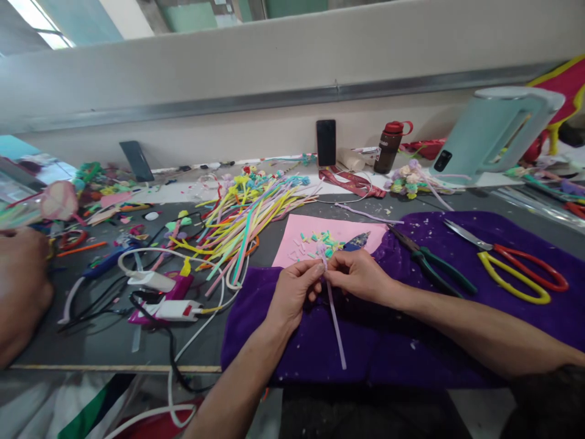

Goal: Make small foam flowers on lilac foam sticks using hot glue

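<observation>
Over a purple cloth (329, 360), my left hand (299, 286) and my right hand (359, 274) meet fingertip to fingertip. Both are closed, pinching the upper end of a pale lilac pipe cleaner (337, 329). Its straight length hangs down below my fingers, and the very tip is partly hidden between them. Just behind my hands lies a pink sheet (286, 244) with small cut bits (315, 236) in green, yellow and lilac. A dark pointed tool (357, 241) rests on the sheet, partly covered by my right hand.
Pliers (441, 268) and scissors (512, 259) lie on the cloth at right. A bundle of coloured stems (251, 225) and a power strip (176, 289) with cables sit left. Behind stand a phone (326, 143), a bottle (390, 146) and a kettle (484, 134). Another person's hand (22, 292) is far left.
</observation>
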The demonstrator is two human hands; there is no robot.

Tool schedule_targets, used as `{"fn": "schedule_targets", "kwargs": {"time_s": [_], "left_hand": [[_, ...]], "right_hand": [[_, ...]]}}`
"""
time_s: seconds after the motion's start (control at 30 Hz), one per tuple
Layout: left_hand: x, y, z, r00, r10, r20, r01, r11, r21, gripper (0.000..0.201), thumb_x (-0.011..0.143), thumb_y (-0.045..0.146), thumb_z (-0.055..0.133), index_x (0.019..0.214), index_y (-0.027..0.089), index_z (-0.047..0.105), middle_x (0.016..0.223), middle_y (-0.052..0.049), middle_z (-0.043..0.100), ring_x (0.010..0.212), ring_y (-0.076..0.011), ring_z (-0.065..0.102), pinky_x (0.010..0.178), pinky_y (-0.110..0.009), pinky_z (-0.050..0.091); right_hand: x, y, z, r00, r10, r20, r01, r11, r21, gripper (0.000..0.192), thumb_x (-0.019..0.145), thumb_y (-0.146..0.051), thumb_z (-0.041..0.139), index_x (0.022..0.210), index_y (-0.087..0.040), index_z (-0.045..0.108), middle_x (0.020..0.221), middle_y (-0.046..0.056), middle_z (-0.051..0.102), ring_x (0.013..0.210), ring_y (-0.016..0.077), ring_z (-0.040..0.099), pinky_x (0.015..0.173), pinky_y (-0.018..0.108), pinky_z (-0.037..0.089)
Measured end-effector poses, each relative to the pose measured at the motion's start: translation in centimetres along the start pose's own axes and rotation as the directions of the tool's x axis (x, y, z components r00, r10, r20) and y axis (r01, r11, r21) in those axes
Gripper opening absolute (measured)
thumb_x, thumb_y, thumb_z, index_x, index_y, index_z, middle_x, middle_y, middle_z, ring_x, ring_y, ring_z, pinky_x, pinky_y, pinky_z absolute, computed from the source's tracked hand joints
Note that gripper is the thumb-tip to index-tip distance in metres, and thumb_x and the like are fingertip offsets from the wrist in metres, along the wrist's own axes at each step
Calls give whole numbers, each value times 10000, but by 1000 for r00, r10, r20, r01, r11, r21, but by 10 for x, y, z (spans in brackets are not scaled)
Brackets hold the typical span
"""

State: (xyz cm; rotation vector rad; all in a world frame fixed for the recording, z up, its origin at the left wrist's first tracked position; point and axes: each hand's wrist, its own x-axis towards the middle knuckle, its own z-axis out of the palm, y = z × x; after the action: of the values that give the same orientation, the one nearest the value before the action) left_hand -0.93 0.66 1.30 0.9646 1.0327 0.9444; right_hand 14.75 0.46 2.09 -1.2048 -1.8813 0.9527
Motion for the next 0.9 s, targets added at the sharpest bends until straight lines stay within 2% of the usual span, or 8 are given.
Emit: {"fn": "schedule_targets", "kwargs": {"time_s": [0.13,0.27,0.33,0.4,0.5,0.63,0.73,0.9], "left_hand": [[1,-1,0,999,43,-23,-44,998,-39,242,642,330,710,750,140,605,508,48,517,385,-30,413,335,-128,270],[1,-3,2,999,40,-4,-40,997,-69,227,640,301,716,726,130,594,556,43,523,403,-18,416,336,-120,267],[2,-3,2,999,37,-7,-37,997,-68,219,646,297,712,691,124,586,534,44,512,398,-15,409,336,-118,259],[2,-3,1,999,41,-18,-42,996,-77,215,652,299,708,688,125,586,516,46,512,389,-14,401,336,-119,252],[2,-3,0,998,56,-19,-58,994,-88,222,666,320,694,673,131,577,458,54,493,360,-13,372,330,-122,233],[0,-3,0,997,75,8,-74,994,-77,221,669,323,691,677,137,573,460,45,520,345,-15,370,324,-126,221],[-1,-2,1,996,86,10,-85,995,-48,195,680,304,684,692,136,584,468,41,535,352,-20,395,332,-125,247],[-5,0,3,989,143,-42,-142,990,15,184,663,292,697,711,140,605,483,38,551,395,-41,450,361,-135,302]], "right_hand": [[0,-1,0,991,-111,-67,98,980,-175,130,728,-158,537,598,-147,526,484,-40,498,439,58,431,431,162,281],[-2,-2,1,981,-187,-43,165,938,-304,154,735,-158,532,581,-144,527,504,-25,519,456,61,431,453,179,267],[-3,-3,1,979,-203,-16,189,937,-294,170,750,-182,533,585,-146,530,517,-24,519,469,63,430,466,184,277],[-3,-4,-1,984,-177,1,173,963,-207,206,762,-233,548,576,-147,523,518,-27,507,478,64,431,469,184,291],[0,-5,-4,999,-50,-7,51,998,46,240,775,-325,552,614,-148,528,530,-31,498,466,67,451,443,178,319],[4,-6,-7,995,98,4,-93,927,364,158,761,-305,565,791,-149,564,661,-17,575,447,63,498,389,165,346],[5,-7,-7,994,109,19,-106,889,445,153,742,-270,586,843,-154,578,697,-15,592,444,58,505,367,154,337],[2,-7,-5,997,58,-45,-32,897,440,121,740,-237,597,822,-150,614,681,-22,581,462,49,497,423,164,386]]}}
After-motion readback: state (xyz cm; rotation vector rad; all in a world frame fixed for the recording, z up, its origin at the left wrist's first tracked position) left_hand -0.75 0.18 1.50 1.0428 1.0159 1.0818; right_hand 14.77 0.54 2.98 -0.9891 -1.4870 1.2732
